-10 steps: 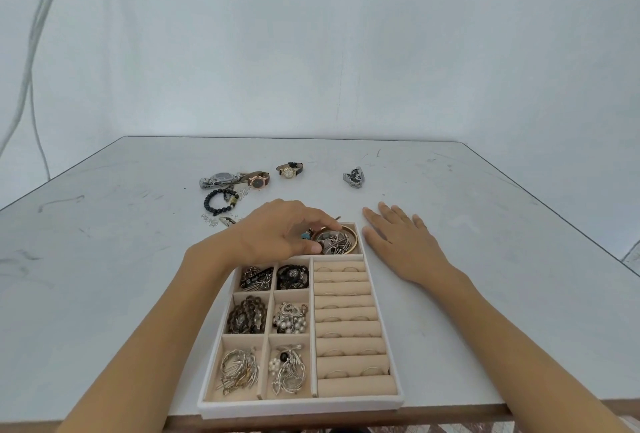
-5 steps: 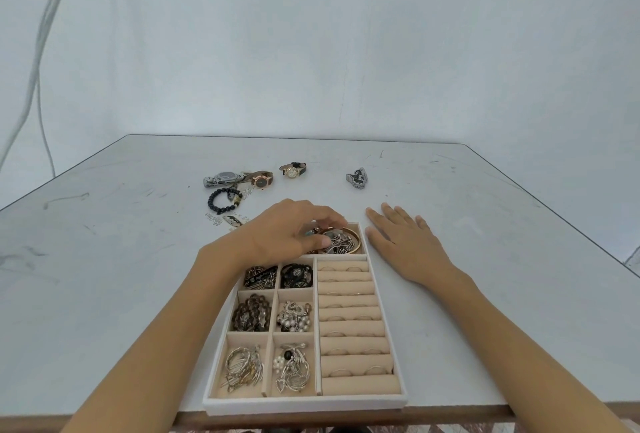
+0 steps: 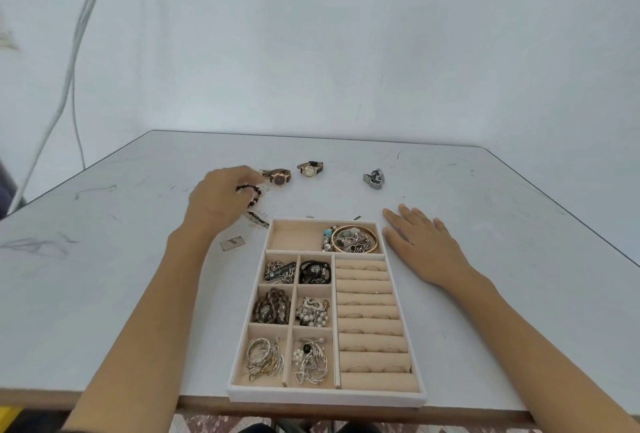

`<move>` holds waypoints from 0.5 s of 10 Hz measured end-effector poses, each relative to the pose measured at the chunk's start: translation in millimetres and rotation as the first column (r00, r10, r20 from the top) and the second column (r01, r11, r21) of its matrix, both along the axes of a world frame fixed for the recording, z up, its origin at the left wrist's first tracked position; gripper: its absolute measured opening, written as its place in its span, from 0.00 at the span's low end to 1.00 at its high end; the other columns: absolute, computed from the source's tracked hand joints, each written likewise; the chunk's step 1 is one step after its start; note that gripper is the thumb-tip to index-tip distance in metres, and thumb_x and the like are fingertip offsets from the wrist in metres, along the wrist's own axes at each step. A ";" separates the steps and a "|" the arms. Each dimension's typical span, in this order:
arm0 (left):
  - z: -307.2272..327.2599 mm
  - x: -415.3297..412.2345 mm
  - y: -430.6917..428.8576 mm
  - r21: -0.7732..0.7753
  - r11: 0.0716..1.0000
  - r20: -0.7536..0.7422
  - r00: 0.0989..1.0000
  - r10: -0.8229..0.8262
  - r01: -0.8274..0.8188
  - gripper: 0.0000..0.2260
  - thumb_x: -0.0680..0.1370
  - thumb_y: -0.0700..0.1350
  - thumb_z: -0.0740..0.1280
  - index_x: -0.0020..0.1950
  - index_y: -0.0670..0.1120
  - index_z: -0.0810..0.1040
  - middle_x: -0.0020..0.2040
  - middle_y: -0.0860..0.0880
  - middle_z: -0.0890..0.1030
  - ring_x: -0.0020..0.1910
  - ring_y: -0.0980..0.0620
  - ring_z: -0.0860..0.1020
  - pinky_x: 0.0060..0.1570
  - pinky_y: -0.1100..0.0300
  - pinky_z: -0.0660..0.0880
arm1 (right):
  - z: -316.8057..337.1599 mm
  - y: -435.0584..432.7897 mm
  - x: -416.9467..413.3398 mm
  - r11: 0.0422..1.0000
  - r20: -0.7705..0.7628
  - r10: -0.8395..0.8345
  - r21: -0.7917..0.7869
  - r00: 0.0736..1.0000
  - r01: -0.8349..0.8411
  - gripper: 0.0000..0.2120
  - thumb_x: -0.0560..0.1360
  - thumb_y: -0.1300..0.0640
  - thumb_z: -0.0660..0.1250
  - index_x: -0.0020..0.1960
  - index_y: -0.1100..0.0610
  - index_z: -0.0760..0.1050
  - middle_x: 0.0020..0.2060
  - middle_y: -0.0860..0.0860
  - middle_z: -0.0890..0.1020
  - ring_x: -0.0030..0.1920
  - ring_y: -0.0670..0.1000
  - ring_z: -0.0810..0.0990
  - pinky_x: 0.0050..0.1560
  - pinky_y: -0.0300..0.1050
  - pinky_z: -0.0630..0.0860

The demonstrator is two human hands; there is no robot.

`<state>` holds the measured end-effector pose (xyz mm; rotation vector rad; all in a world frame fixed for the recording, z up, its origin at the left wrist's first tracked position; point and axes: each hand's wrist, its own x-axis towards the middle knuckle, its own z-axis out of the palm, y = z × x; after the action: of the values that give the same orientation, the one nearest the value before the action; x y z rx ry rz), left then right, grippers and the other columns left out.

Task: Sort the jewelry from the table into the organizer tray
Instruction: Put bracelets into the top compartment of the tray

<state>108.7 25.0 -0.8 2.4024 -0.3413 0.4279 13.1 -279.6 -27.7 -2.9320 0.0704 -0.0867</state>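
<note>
Black beaded bracelet [image 3: 254, 194] is gripped in the curled left hand [image 3: 221, 202], beyond the far left corner of the white, beige-lined organizer tray [image 3: 325, 396].
The right hand [image 3: 424, 247] is laid flat, fingers straight, on the grey table [image 3: 104, 276] beside it.

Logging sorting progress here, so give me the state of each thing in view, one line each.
Tray: small compartments filled, far one half bare.
Left hand: gripping the bead bracelet.
Right hand: flat on the table, beside the tray.
Brown watch, gold watch, steel watch: on the table, unsorted.
</note>
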 end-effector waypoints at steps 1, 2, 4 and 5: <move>-11.8 9.2 15.7 0.030 0.975 -0.051 0.974 0.220 -0.219 0.13 0.77 0.52 0.66 0.60 0.52 0.77 0.61 0.52 0.79 0.61 0.49 0.74 0.54 0.53 0.69 | 0.2 -0.5 -0.1 1.000 -0.005 -0.004 0.000 1.000 0.004 0.24 0.82 0.45 0.46 0.77 0.45 0.51 0.78 0.48 0.50 0.77 0.49 0.47 0.76 0.52 0.43; -17.9 11.2 10.0 0.150 0.959 -0.139 0.955 0.262 -0.241 0.25 0.74 0.62 0.66 0.66 0.51 0.72 0.62 0.49 0.77 0.64 0.45 0.71 0.60 0.49 0.65 | 0.1 -0.6 -0.1 1.000 -0.010 -0.008 0.001 1.000 0.008 0.24 0.82 0.45 0.46 0.78 0.45 0.51 0.78 0.48 0.50 0.77 0.49 0.47 0.76 0.52 0.43; -21.5 9.5 5.3 0.085 0.966 -0.077 0.965 0.250 -0.244 0.19 0.74 0.55 0.68 0.63 0.51 0.74 0.58 0.52 0.79 0.60 0.47 0.73 0.59 0.51 0.64 | 0.9 0.0 0.2 1.000 -0.015 -0.006 -0.003 1.000 0.006 0.24 0.82 0.45 0.46 0.77 0.45 0.51 0.78 0.48 0.51 0.77 0.49 0.48 0.76 0.52 0.44; -20.6 10.0 6.4 0.022 0.973 -0.090 0.969 0.230 -0.229 0.15 0.75 0.49 0.69 0.61 0.50 0.75 0.53 0.53 0.81 0.57 0.48 0.76 0.57 0.51 0.69 | 4.9 4.9 0.7 1.000 0.001 -0.014 -0.019 1.000 0.015 0.23 0.83 0.47 0.47 0.77 0.48 0.55 0.77 0.50 0.55 0.77 0.51 0.51 0.75 0.53 0.48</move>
<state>118.7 31.5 -21.4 2.4728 -0.0237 0.4161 13.8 -274.7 -22.7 -2.9503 0.0912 -0.0917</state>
